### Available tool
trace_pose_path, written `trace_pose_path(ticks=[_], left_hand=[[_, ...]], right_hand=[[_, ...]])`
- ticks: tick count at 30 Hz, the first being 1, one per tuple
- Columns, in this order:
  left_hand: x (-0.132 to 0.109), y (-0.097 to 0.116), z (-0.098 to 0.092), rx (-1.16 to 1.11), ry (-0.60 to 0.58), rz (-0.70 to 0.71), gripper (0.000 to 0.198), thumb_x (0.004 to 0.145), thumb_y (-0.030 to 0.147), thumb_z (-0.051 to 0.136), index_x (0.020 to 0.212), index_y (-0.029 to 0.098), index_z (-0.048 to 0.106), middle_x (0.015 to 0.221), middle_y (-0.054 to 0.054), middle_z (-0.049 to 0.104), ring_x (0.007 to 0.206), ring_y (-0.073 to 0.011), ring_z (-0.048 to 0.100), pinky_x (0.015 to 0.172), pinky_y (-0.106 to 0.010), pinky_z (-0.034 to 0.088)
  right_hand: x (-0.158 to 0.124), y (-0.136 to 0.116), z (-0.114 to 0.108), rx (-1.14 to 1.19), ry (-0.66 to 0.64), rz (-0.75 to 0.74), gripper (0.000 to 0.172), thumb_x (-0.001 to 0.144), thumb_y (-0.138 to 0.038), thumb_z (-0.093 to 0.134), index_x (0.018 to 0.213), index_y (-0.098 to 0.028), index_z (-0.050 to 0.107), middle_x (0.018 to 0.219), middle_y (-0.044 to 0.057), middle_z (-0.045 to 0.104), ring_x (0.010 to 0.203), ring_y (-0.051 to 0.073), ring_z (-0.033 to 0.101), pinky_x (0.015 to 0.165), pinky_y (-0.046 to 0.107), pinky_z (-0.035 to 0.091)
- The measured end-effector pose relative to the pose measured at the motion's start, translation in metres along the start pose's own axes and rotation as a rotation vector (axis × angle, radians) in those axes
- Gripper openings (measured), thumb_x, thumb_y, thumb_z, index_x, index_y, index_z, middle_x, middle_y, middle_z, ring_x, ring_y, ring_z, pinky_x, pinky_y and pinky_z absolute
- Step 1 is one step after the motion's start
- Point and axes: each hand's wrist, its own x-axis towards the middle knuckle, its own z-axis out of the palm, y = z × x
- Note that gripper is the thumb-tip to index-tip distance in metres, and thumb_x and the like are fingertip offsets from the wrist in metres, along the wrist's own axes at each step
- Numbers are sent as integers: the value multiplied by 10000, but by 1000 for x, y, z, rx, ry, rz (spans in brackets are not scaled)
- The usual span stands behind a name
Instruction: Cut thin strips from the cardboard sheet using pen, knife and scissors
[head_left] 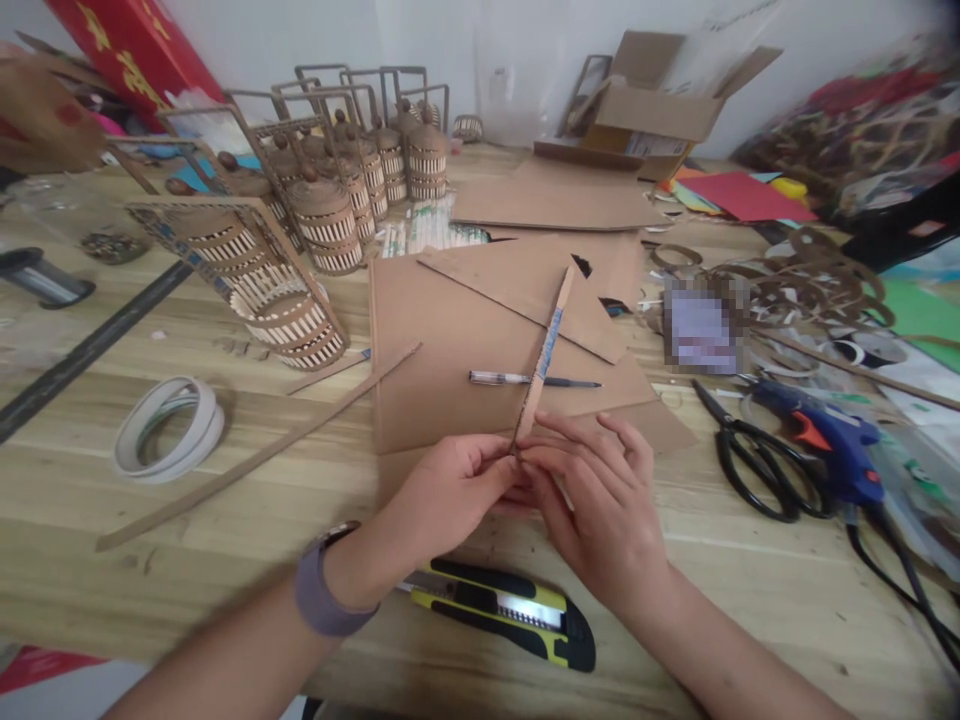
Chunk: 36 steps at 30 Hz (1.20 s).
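Observation:
A narrow cardboard strip (550, 340) with a blue printed patch points away from me over the cardboard sheets (442, 350). My left hand (457, 495) pinches its near end between thumb and fingers. On the same end, my right hand (592, 495) closes thumb and index finger, its other fingers raised and bent. A pen (574, 382) lies under the strip on the cardboard. Just below my hands rests a yellow and black utility knife (502, 608) on the wooden table (285, 620).
Black scissors (750, 450) and a blue glue gun (821, 440) lie at right, beside curled cardboard strips (810, 285). Tape rolls (169, 428) and a long strip (262, 450) are at left. Small lantern-like baskets (326, 225) stand behind, with an opened box (652, 105) farther back.

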Motion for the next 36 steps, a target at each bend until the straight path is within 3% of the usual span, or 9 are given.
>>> trace_pose_path(ticks=[11,16,19,25,36], left_hand=[[-4,-6,1,128,1,56,270,918,370,604,982,123,694,868,-46,736,764,-149,710,776,-275,588],[0,-9,-3,86,-25,89,344,876,457,671,996,136,692,944,-49,736,877,-167,705,825,-271,577],[1,-9,-5,75,-35,84,390,863,510,676,966,134,692,927,-44,733,840,-163,703,813,-274,580],[-1,-9,-7,217,40,136,315,924,439,597,969,141,691,903,-47,724,803,-164,695,757,-269,589],[-4,-8,-3,378,13,220,272,961,363,534,969,136,684,930,-76,725,900,-199,695,823,-285,571]], right_hand=[[-1,6,0,83,14,103,114,968,-150,512,978,-262,529,917,1,770,1099,212,696,1055,436,368],[-1,6,0,133,5,68,121,951,-136,531,975,-254,527,919,-2,770,1084,203,699,1067,427,368],[-2,5,1,130,17,48,127,940,-132,558,989,-248,551,927,3,769,1080,209,699,1069,432,365],[-2,6,3,127,39,67,90,936,-173,608,971,-251,582,967,12,778,1041,216,714,1047,447,379],[-1,10,-3,153,61,141,85,985,-186,511,996,-269,528,908,-19,772,980,196,739,1032,438,392]])
